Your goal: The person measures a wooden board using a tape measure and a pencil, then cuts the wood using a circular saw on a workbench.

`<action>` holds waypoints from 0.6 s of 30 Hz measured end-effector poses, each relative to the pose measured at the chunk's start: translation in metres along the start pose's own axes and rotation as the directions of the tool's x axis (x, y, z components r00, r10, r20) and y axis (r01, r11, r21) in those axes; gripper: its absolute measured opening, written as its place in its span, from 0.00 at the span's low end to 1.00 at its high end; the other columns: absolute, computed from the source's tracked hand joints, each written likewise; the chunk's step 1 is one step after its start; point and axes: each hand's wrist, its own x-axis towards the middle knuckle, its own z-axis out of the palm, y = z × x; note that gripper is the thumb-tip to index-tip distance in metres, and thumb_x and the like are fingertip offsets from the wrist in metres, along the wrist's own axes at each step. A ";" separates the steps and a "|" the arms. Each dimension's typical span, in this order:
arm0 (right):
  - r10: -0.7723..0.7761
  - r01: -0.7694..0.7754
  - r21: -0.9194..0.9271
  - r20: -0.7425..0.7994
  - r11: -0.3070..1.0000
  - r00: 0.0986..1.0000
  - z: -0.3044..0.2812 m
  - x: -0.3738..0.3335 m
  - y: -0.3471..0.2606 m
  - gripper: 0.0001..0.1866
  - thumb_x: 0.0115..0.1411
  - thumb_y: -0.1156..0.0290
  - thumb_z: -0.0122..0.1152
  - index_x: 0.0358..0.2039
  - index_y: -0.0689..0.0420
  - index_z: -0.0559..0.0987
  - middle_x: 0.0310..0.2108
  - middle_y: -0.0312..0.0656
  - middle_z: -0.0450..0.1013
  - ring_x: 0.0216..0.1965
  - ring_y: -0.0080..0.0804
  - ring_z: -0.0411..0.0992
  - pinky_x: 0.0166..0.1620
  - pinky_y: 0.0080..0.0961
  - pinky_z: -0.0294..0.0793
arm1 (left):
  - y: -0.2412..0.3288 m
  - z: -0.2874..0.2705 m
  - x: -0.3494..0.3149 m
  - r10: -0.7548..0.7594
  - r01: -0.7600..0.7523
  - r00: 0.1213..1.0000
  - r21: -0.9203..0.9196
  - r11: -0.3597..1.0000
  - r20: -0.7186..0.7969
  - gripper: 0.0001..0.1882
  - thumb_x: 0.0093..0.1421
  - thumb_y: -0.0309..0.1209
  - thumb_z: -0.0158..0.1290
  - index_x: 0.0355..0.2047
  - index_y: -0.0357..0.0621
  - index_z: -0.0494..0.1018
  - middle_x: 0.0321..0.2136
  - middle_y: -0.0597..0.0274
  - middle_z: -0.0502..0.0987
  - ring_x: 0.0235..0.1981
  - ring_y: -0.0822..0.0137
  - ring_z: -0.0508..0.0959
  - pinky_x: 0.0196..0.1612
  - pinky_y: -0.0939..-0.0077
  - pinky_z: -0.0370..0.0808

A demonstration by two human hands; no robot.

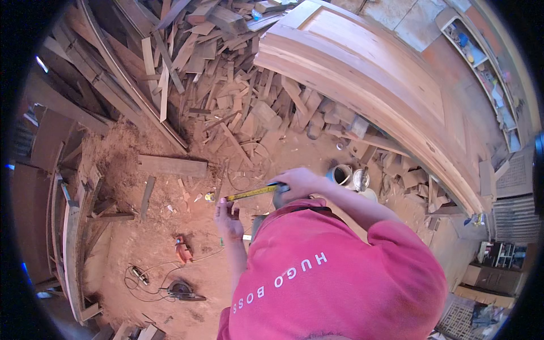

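A yellow tape measure is stretched out in front of my chest, its blade running between my two hands. My right hand is closed around its case, of which only a bit of blue and dark edge shows. At the other end, the fingers of my left hand are bent and pinch the blade near its tip. Below the hands lies the dusty ground, too far down for either of them to touch.
Wood offcuts are heaped ahead. A large panelled wooden door spans the right. Buckets stand beyond my right arm. On the left floor lie an orange tool, a circular saw and cords; a plank lies farther off.
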 end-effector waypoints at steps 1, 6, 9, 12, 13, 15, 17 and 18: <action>0.016 -0.016 -0.060 -0.011 0.998 1.000 -0.011 -0.017 0.014 0.30 0.52 0.55 0.65 0.57 0.42 0.77 0.48 0.40 0.78 0.49 0.42 0.77 0.49 0.37 0.78 | 0.001 -0.008 0.001 -0.015 0.012 0.997 0.042 0.999 0.071 0.20 0.66 0.38 0.59 0.56 0.47 0.75 0.49 0.62 0.79 0.45 0.68 0.79 0.47 0.66 0.75; 0.251 -0.279 -0.299 -0.129 0.913 0.959 -0.133 -0.120 0.088 0.24 0.47 0.62 0.67 0.49 0.43 0.83 0.40 0.40 0.80 0.44 0.42 0.78 0.44 0.40 0.79 | -0.050 0.004 -0.007 -0.097 -0.079 0.970 0.666 0.741 0.222 0.21 0.67 0.41 0.57 0.55 0.46 0.75 0.44 0.66 0.78 0.39 0.73 0.77 0.37 0.74 0.74; 0.419 -0.549 -0.389 -0.372 0.740 0.828 -0.222 -0.172 0.122 0.22 0.47 0.71 0.67 0.46 0.45 0.84 0.37 0.41 0.80 0.40 0.42 0.79 0.43 0.40 0.79 | -0.103 -0.044 0.025 -0.050 -0.071 0.992 0.851 0.520 0.114 0.22 0.67 0.41 0.57 0.55 0.39 0.74 0.45 0.57 0.80 0.44 0.70 0.78 0.42 0.75 0.76; 0.534 -0.718 -0.517 -0.483 0.466 0.694 -0.307 -0.221 0.174 0.24 0.47 0.74 0.65 0.47 0.38 0.84 0.35 0.39 0.81 0.39 0.40 0.80 0.42 0.38 0.79 | -0.155 -0.111 0.043 0.048 -0.019 0.999 0.865 0.501 -0.006 0.22 0.68 0.43 0.55 0.51 0.35 0.75 0.39 0.57 0.80 0.37 0.69 0.78 0.36 0.76 0.76; 0.555 -0.735 -0.560 -0.498 0.381 0.667 -0.337 -0.224 0.168 0.20 0.46 0.71 0.67 0.43 0.42 0.84 0.35 0.40 0.81 0.40 0.40 0.80 0.43 0.39 0.79 | -0.169 -0.129 0.043 0.081 0.050 0.991 0.851 0.523 -0.108 0.21 0.68 0.43 0.55 0.49 0.34 0.75 0.36 0.57 0.80 0.33 0.69 0.78 0.33 0.76 0.75; 0.538 -0.684 -0.695 -0.497 0.222 0.680 -0.382 -0.239 0.171 0.16 0.46 0.70 0.69 0.39 0.46 0.84 0.35 0.42 0.82 0.37 0.42 0.81 0.41 0.42 0.81 | -0.204 -0.146 0.041 0.048 0.167 0.972 0.815 0.555 -0.232 0.21 0.68 0.42 0.55 0.47 0.33 0.75 0.31 0.59 0.78 0.26 0.69 0.76 0.28 0.76 0.74; 0.549 -0.641 -0.738 -0.454 0.210 0.702 -0.399 -0.228 0.196 0.15 0.45 0.71 0.70 0.37 0.47 0.84 0.34 0.43 0.82 0.37 0.42 0.81 0.41 0.41 0.82 | -0.213 -0.160 0.021 -0.163 0.361 0.931 0.750 0.554 -0.327 0.21 0.69 0.42 0.54 0.46 0.33 0.75 0.28 0.61 0.76 0.24 0.70 0.74 0.24 0.75 0.72; 0.551 -0.604 -0.776 -0.430 0.179 0.715 -0.408 -0.224 0.204 0.14 0.44 0.71 0.71 0.35 0.49 0.84 0.34 0.43 0.82 0.37 0.42 0.81 0.40 0.40 0.82 | -0.225 -0.170 0.019 -0.144 0.358 0.931 0.755 0.549 -0.337 0.20 0.69 0.43 0.54 0.46 0.34 0.75 0.28 0.62 0.75 0.24 0.72 0.73 0.25 0.75 0.72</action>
